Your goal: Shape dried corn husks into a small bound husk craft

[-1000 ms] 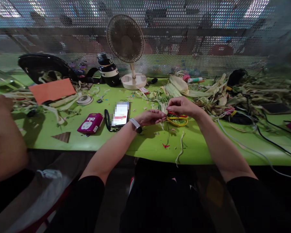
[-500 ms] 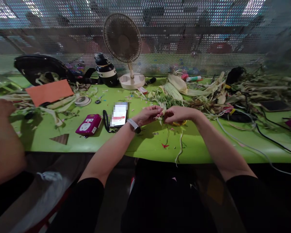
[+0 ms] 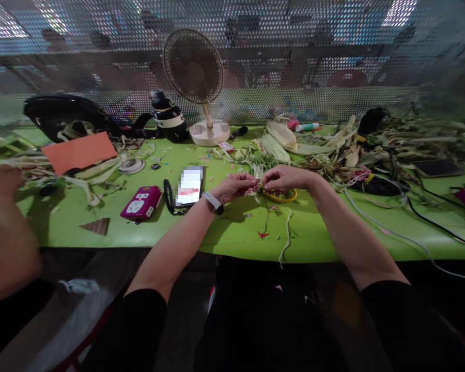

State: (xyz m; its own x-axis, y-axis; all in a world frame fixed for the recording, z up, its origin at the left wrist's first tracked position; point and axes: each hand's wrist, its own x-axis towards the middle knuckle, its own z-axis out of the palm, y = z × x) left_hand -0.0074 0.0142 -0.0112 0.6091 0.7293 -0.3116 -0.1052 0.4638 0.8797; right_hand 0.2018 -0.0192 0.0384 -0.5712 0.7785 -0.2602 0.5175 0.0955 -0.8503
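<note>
My left hand (image 3: 238, 186) and my right hand (image 3: 284, 177) meet over the green table (image 3: 232, 235), fingertips pinched together on a small pale strip of corn husk (image 3: 259, 182). A white watch sits on my left wrist. Just under my right hand lies a pair of scissors with yellow and red handles (image 3: 282, 196). A thin husk strip (image 3: 285, 240) hangs over the table's front edge.
A phone (image 3: 189, 186) and a pink box (image 3: 141, 202) lie left of my hands. A small fan (image 3: 199, 82), a black bottle (image 3: 168, 116) and a husk pile (image 3: 333, 147) stand behind. Cables (image 3: 411, 206) run at the right. Another person's arm (image 3: 3, 222) is at far left.
My right hand came left off the scissors to meet my left hand, and both now pinch the husk strip a little farther from me.
</note>
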